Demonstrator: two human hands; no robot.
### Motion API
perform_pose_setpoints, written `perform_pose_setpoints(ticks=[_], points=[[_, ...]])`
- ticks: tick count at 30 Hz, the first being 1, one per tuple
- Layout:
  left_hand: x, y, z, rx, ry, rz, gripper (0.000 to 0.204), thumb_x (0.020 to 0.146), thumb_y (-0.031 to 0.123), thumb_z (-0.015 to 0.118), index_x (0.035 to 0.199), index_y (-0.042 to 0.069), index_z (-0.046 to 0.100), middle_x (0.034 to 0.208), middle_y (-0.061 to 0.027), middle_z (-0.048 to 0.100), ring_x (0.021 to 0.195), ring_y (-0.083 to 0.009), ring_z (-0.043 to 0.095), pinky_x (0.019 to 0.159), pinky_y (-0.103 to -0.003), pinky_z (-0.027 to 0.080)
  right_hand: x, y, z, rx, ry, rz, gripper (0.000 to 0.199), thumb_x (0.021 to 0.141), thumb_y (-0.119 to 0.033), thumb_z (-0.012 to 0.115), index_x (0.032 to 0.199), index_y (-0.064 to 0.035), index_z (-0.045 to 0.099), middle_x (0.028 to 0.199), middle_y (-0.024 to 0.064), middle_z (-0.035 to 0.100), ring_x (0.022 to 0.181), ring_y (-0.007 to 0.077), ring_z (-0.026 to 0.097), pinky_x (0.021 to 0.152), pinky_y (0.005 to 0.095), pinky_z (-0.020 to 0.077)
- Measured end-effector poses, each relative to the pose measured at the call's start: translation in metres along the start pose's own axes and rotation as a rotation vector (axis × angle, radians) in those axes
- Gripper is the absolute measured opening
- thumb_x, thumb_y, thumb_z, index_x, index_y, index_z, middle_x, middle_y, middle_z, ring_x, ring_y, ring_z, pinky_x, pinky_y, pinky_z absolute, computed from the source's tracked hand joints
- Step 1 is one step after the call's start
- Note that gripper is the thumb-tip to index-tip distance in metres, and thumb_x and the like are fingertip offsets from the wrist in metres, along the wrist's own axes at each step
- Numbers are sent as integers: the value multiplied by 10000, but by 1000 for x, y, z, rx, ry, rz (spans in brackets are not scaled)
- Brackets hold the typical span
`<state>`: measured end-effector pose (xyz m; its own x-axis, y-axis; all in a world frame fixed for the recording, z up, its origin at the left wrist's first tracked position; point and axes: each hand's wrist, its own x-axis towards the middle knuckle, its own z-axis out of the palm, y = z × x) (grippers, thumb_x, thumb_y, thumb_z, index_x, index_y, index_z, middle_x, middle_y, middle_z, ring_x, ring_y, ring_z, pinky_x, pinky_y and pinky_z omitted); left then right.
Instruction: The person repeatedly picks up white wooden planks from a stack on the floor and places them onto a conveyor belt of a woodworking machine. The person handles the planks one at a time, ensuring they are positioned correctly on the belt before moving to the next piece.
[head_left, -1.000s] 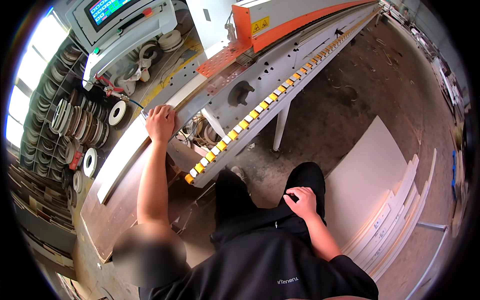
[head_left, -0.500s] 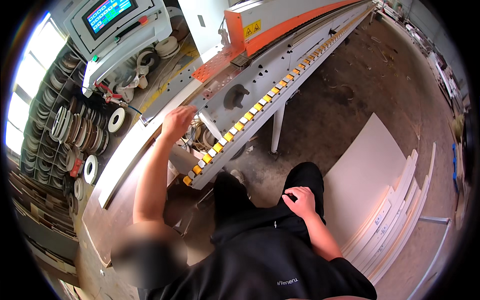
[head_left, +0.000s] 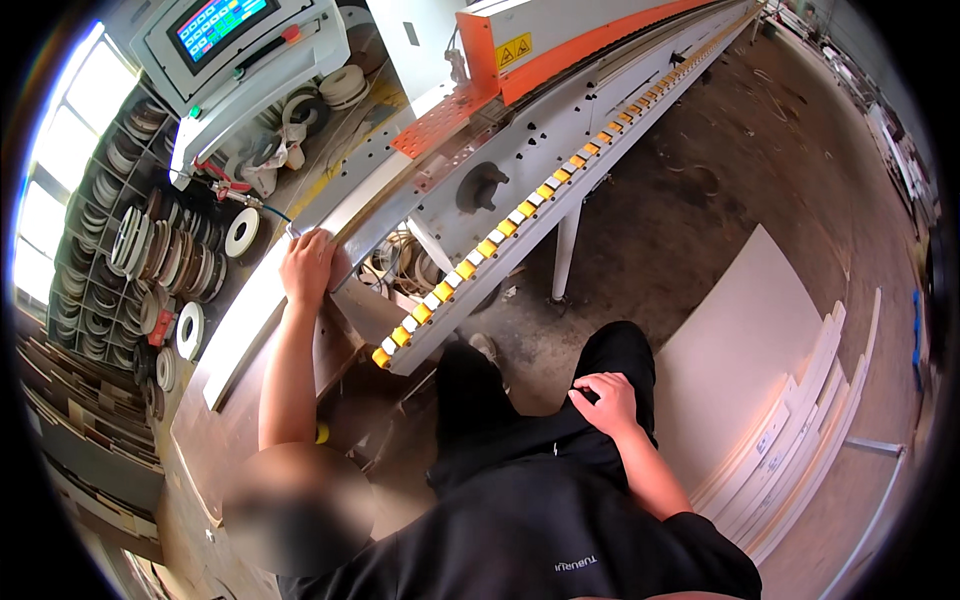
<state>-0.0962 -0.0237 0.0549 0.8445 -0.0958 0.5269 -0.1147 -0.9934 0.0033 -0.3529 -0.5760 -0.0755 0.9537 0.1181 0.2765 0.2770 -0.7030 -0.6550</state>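
My left hand point(head_left: 307, 268) is on the inner edge of a long, narrow white board point(head_left: 240, 350), its fingers bent and close together over it. The board runs along the machine's infeed side, beside a brown wooden table point(head_left: 210, 440). Part of the grip is hidden under the hand. My right hand point(head_left: 607, 400) rests on my right thigh, its fingers loosely spread on the black trousers. Nothing can be made out in it.
A grey and orange machine point(head_left: 485, 55) with a roller rail point(head_left: 455, 280) reaches away to the right. The control panel point(head_left: 225, 50) stands at far left, near racks of edge-band rolls point(head_left: 150, 245). White panels point(head_left: 720, 370) are stacked at right.
My left hand has drawn back along the machine, toward me and to the left, onto the white board. My right hand remains on my thigh. The view has shifted slightly.
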Motion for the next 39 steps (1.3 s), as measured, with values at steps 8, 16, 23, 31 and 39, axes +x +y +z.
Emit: perform_pose_setpoints(ticks=[8, 16, 23, 31, 39], points=[[15, 15, 8, 154, -19, -39, 223, 995, 390, 757, 1131, 222, 813, 1117, 16, 759, 1096, -268, 746, 852, -443, 626, 0, 2, -1, -6, -21, 28, 161, 900, -284, 869, 910, -141, 795, 943, -8, 822, 866, 218, 767, 866, 375, 555], [36, 33, 22, 164, -33, -49, 224, 1008, 385, 726, 1140, 227, 815, 1141, 22, 750, 1111, -265, 737, 857, -438, 628, 10, -1, 5, -9, -67, 15, 148, 901, -288, 869, 903, -158, 798, 930, -14, 817, 860, 208, 763, 825, 369, 545], [76, 74, 58, 197, -33, 1, 215, 998, 385, 710, 1063, 194, 785, 1115, -11, 739, 1084, -290, 720, 837, -431, 622, 9, -3, 2, -21, -73, 10, 129, 895, -247, 872, 916, -139, 806, 937, -9, 820, 837, 195, 760, 812, 359, 542], [103, 95, 91, 54, 101, 72, 267, 1024, 352, 693, 1213, 187, 787, 1266, 3, 767, 1204, -278, 687, 1001, -444, 544, 3, -2, -6, -12, -19, 29, 137, 898, -242, 876, 929, -129, 806, 941, 5, 822, 845, 199, 765, 813, 357, 548], [49, 46, 55, 14, 139, 103, 228, 995, 286, 729, 1173, 162, 799, 1266, 7, 775, 1198, -272, 700, 1004, -428, 552, -4, 5, -7, 45, 86, 48, 143, 890, -247, 877, 921, -130, 800, 930, -5, 818, 825, 202, 767, 824, 372, 575]])
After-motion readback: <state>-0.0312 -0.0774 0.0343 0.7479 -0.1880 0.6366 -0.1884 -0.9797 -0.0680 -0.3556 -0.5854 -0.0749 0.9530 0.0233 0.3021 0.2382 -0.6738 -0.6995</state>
